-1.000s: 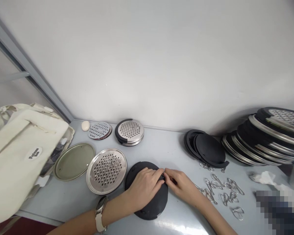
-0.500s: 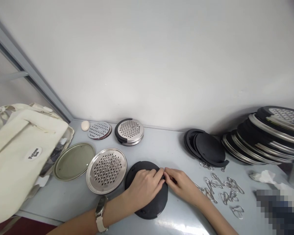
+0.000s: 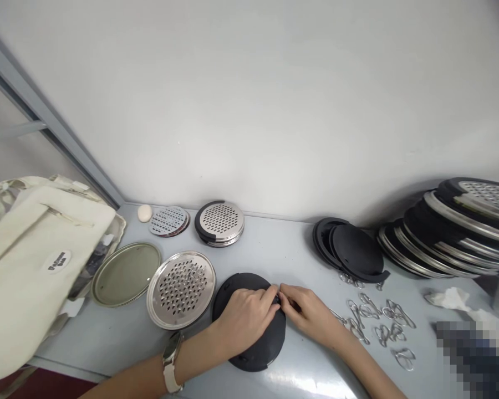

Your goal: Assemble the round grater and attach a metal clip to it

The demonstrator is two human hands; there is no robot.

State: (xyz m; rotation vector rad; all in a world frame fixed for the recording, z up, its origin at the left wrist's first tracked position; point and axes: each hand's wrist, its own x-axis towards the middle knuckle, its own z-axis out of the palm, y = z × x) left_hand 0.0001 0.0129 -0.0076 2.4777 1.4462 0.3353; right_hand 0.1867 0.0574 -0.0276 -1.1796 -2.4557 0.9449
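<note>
A round black plastic disc (image 3: 261,352) lies flat on the grey table in front of me. My left hand (image 3: 245,320) rests across it, its fingers closed on the disc's right edge. Against those fingertips, my right hand (image 3: 306,311) is pinched at the same edge; fingers cover whatever small part it grips. Just left of the disc is a round metal grater plate (image 3: 181,290) with raised holes. Several wire metal clips (image 3: 381,334) lie scattered beyond my right hand.
An olive-toned round lid (image 3: 127,275) and a cream bag (image 3: 45,260) sit at left. Toward the wall are small grater discs (image 3: 168,221), a black-rimmed grater stack (image 3: 221,221) and black plastic pieces (image 3: 355,252). A tall leaning stack of graters (image 3: 461,233) stands at right.
Both hands stay at the disc's right edge, with only slight finger movement. The view has shifted very slightly; nothing else has visibly moved.
</note>
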